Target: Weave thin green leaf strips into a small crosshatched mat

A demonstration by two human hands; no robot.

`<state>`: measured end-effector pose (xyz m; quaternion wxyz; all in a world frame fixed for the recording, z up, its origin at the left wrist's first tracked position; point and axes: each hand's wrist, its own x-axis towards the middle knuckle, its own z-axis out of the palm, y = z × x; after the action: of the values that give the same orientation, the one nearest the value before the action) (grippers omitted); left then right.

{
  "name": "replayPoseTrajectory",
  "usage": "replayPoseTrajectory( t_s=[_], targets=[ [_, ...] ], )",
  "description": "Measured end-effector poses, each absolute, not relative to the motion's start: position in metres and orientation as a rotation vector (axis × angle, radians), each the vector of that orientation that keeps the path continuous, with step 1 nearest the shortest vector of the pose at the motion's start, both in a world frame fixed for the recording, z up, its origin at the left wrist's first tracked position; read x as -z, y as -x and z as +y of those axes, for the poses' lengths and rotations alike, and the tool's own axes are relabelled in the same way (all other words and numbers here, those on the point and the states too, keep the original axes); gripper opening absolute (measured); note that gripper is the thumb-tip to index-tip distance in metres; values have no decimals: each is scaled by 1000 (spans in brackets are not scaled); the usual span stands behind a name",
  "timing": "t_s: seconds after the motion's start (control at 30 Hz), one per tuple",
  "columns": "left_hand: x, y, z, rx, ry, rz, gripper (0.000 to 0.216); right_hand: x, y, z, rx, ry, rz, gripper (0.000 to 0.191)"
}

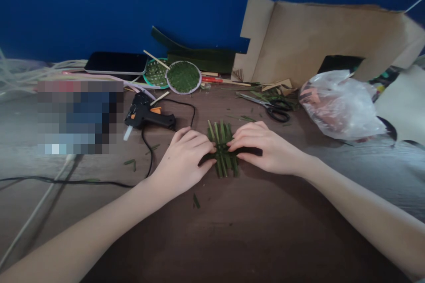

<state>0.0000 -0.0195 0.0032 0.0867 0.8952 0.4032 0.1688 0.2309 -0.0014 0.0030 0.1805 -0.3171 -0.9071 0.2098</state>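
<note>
Between my hands lies a small bundle of woven green leaf strips on the brown table. The upright strips stand side by side, with others crossing at the middle. My left hand is closed at the left edge, thumb and fingers pinching the strips. From the opposite side my right hand pinches the right edge in the same way. The crossing strips' ends are partly hidden under my fingers. A loose leaf scrap rests on the table just below my left hand.
A black glue gun with its cord lies left of my hands. Black-handled scissors are at the right, near a plastic bag. Round woven pieces, a phone and cardboard line the blue wall.
</note>
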Motion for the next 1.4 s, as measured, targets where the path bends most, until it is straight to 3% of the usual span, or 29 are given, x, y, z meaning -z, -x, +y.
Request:
replayPoseTrajectory(
  t_s=[1.4],
  targets=[
    [-3, 6, -14, -455, -2615, 1135, 9, -8, -234, 2, -686, 910, -2598, 12]
  ],
)
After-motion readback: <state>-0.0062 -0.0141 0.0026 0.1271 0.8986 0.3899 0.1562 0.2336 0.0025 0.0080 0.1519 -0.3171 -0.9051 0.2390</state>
